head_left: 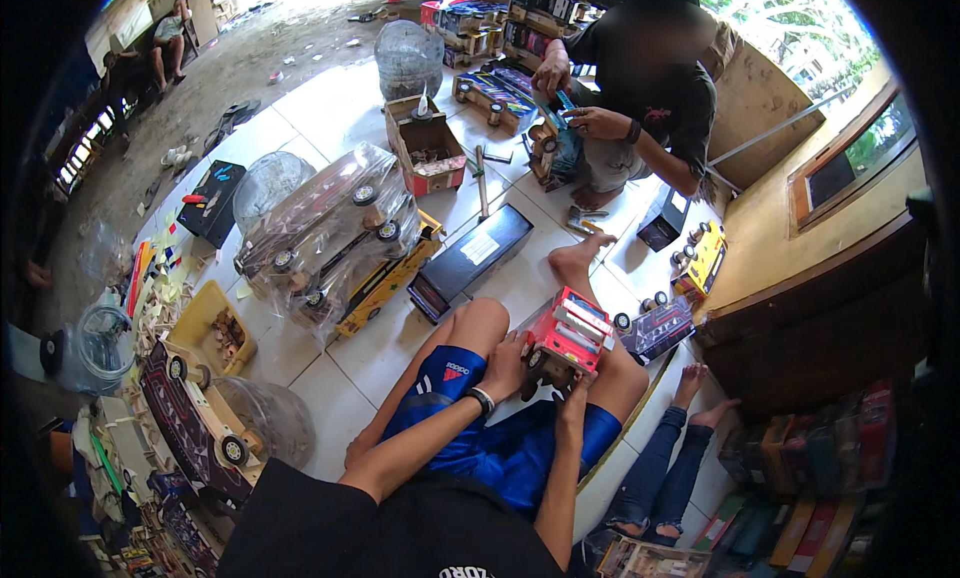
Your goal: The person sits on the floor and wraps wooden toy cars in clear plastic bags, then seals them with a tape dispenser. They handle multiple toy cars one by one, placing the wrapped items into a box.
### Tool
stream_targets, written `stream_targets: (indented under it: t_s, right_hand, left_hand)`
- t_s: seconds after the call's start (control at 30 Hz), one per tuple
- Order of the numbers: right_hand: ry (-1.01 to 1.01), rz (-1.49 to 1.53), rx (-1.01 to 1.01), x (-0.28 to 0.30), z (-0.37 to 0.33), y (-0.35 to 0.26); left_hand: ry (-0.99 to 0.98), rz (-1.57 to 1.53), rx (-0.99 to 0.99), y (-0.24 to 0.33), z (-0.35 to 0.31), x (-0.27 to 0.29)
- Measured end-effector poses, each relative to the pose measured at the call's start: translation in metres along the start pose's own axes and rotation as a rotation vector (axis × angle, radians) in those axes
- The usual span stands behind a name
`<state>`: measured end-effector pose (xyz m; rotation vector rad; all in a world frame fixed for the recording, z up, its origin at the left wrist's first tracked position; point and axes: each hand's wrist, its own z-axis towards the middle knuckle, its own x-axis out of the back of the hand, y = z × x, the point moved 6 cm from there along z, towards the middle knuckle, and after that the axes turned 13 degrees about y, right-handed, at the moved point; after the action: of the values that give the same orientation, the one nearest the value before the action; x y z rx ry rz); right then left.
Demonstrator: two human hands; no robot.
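Note:
A red toy truck (572, 330) with dark wheels is held over my lap between both hands. My left hand (507, 368) grips its left side near a wheel, with a band on that wrist. At the lower right end of the truck, my right hand (575, 396) is closed on it, though the truck hides part of the fingers. Just right of it, a dark purple toy bus (655, 330) lies on its side. A black box-shaped body (472, 260) rests on the tiles beyond my left knee.
Plastic-wrapped toy buses (325, 233) lie at the left, beside a yellow tray (215, 323) of small wooden pieces. A hammer (481, 183) lies near an open wooden box (425, 153). Across from me a co-worker (640, 98) handles a toy vehicle. Another person's legs (655, 473) stretch at lower right.

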<state>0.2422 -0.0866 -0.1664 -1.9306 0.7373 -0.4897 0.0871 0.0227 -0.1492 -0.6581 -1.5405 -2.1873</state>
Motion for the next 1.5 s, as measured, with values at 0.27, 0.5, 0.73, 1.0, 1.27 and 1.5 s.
stream_targets:
  t_s: [0.27, 0.5, 0.73, 1.0, 1.27, 1.5]
  right_hand:
    - [0.019, 0.011, -0.056, 0.004, -0.003, -0.001]
    - [0.041, 0.021, -0.024, 0.004, 0.003, 0.002]
    - [0.068, 0.040, -0.024, 0.008, 0.006, 0.008]
    - [0.299, 0.253, 0.316, 0.021, -0.019, -0.034]
    - [0.775, -0.052, 0.580, 0.129, -0.113, -0.014]
    - [0.734, -0.449, -0.173, 0.195, -0.182, 0.179]
  left_hand:
    - [-0.160, -0.140, 0.055, 0.002, -0.002, 0.010]
    - [-0.167, -0.145, 0.073, 0.006, -0.002, 0.011]
    - [-0.157, -0.180, 0.047, 0.005, -0.001, 0.009]
    - [0.056, -0.172, -0.075, 0.011, -0.005, 0.031]
    - [-0.138, -0.339, 0.149, -0.007, -0.013, 0.113]
    - [-0.276, -0.316, 0.311, -0.051, -0.003, 0.125]
